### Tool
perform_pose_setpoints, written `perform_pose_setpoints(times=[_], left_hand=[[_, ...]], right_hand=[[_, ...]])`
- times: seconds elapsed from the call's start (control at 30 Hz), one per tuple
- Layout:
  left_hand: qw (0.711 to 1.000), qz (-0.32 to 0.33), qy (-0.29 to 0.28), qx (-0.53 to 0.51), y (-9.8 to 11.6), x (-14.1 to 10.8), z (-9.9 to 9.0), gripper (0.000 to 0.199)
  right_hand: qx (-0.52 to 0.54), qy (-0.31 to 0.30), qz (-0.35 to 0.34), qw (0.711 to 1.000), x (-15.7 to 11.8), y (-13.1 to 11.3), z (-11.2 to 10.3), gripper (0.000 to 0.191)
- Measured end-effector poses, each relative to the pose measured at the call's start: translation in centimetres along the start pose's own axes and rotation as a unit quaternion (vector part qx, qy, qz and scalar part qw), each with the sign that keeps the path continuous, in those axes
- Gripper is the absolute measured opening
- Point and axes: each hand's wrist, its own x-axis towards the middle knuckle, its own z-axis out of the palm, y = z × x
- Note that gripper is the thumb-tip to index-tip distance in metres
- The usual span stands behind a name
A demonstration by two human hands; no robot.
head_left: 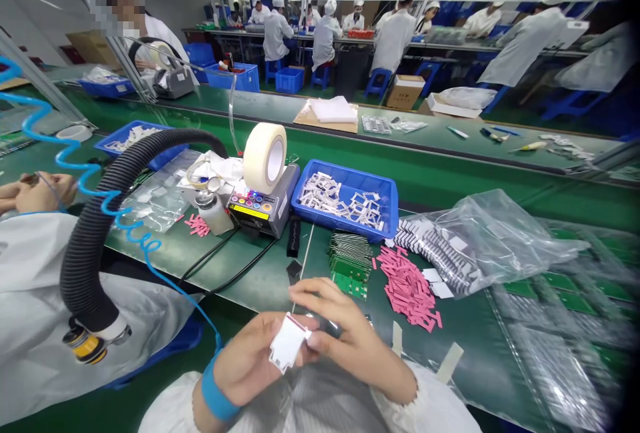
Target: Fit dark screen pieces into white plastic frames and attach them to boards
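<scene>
Low over the green bench (475, 353), the left hand (245, 360) is pinching a white die-cut piece (287, 343) in a narrow grip, with the thumb and fingers closing on it and a thin red edge showing along its top. The right hand (355, 346) is curling in just beside it, its fingers wrapping a dark, blurred item (325, 326) whose shape is hard to make out, so I cannot tell whether that grip is also bearing on the white piece. The piece is sitting close to the person's chest, near a stack of green circuit boards (350, 266), a loose heap of pink strips (407, 290) and a blue plastic tray (345, 200) filled with similar white frames.
</scene>
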Motion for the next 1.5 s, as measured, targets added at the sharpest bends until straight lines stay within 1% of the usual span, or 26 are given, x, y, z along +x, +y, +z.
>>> perform_pose_setpoints(times=[0.07,0.1,0.2,0.27,0.33,0.4,0.43,0.47,0.5,0.57,0.67,0.73,0.77,0.8,0.87,0.9,0.93,0.97,1.0,1.07,1.13,1.2,1.27,1.37,1.43,1.5], left_hand=[[0.999,-0.026,-0.026,-0.004,-0.1,0.1,0.2,0.044],[0.999,-0.035,-0.034,0.003,0.0,0.1,0.2,0.046],[0.996,-0.023,-0.022,0.088,0.9,-0.3,0.1,0.053],[0.978,0.043,0.030,0.203,2.0,-1.0,0.0,0.049],[0.924,0.130,0.085,0.349,3.1,-1.6,0.1,0.040],[0.852,0.192,0.102,0.476,3.7,-2.1,0.3,0.039],[0.824,0.209,0.103,0.517,3.7,-2.2,0.4,0.039],[0.806,0.224,0.109,0.537,3.7,-2.3,0.4,0.037],[0.798,0.237,0.124,0.540,3.5,-2.4,0.3,0.035],[0.796,0.260,0.176,0.517,3.1,-2.5,0.0,0.032],[0.791,0.271,0.246,0.489,2.9,-2.9,-1.0,0.031],[0.799,0.250,0.277,0.472,3.2,-3.4,-1.8,0.030],[0.816,0.229,0.285,0.448,3.4,-3.6,-2.4,0.028],[0.841,0.205,0.290,0.408,3.6,-3.8,-3.1,0.026],[0.901,0.165,0.299,0.269,3.9,-4.3,-5.0,0.021],[0.920,0.160,0.311,0.176,3.9,-4.6,-6.1,0.020],[0.923,0.168,0.336,0.078,4.0,-5.0,-7.5,0.018],[0.910,0.185,0.372,-0.014,4.0,-5.6,-8.9,0.022],[0.883,0.217,0.406,-0.091,4.0,-6.2,-10.3,0.028],[0.840,0.258,0.430,-0.208,4.1,-8.0,-13.1,0.036],[0.807,0.306,0.435,-0.256,4.2,-10.1,-15.4,0.042],[0.782,0.344,0.451,-0.259,4.3,-12.0,-16.9,0.042],[0.781,0.348,0.459,-0.242,4.1,-13.4,-17.5,0.041],[0.795,0.328,0.460,-0.223,3.6,-13.9,-17.5,0.040],[0.794,0.327,0.462,-0.220,3.5,-13.6,-17.1,0.040],[0.790,0.336,0.462,-0.223,3.6,-13.0,-16.8,0.041]], right_hand=[[0.102,-0.026,-0.005,0.994,0.5,0.4,0.2,0.041],[0.123,-0.027,-0.011,0.992,0.7,0.5,0.2,0.042],[0.095,0.008,-0.004,0.995,1.1,0.3,0.2,0.050],[0.038,0.025,0.006,0.999,1.2,-0.1,0.0,0.051],[-0.022,0.034,0.013,0.999,1.3,-0.5,-0.1,0.048],[-0.070,0.039,0.017,0.997,1.6,-0.8,0.0,0.041],[-0.087,0.042,0.023,0.995,1.8,-0.9,0.2,0.035],[-0.100,0.046,0.029,0.993,2.0,-1.0,0.5,0.030],[-0.110,0.049,0.038,0.992,2.3,-1.1,0.9,0.024],[-0.125,0.049,0.059,0.989,3.1,-1.4,1.7,0.016],[-0.111,0.033,0.084,0.990,4.5,-1.8,3.0,0.013],[-0.019,0.030,0.126,0.991,5.7,-1.7,4.1,0.012],[0.070,0.041,0.167,0.983,6.3,-1.4,4.6,0.011],[0.169,0.060,0.213,0.961,6.9,-1.0,5.2,0.012],[0.334,0.117,0.296,0.887,8.2,0.3,6.3,0.018],[0.382,0.148,0.327,0.852,8.8,1.0,6.8,0.021],[0.407,0.177,0.349,0.825,9.5,1.8,7.3,0.025],[0.421,0.205,0.365,0.805,10.1,2.5,7.7,0.027],[0.439,0.232,0.379,0.781,10.8,3.1,8.0,0.027],[0.471,0.280,0.397,0.737,12.0,3.9,8.6,0.026],[0.492,0.317,0.401,0.705,13.1,4.2,8.9,0.024],[0.504,0.343,0.399,0.685,13.8,4.1,9.2,0.023],[0.509,0.354,0.402,0.674,14.3,4.1,9.3,0.022],[0.503,0.354,0.417,0.669,14.6,4.3,9.2,0.018],[0.494,0.348,0.420,0.677,14.8,4.6,9.1,0.018],[0.482,0.335,0.415,0.695,15.2,4.7,8.9,0.019]])
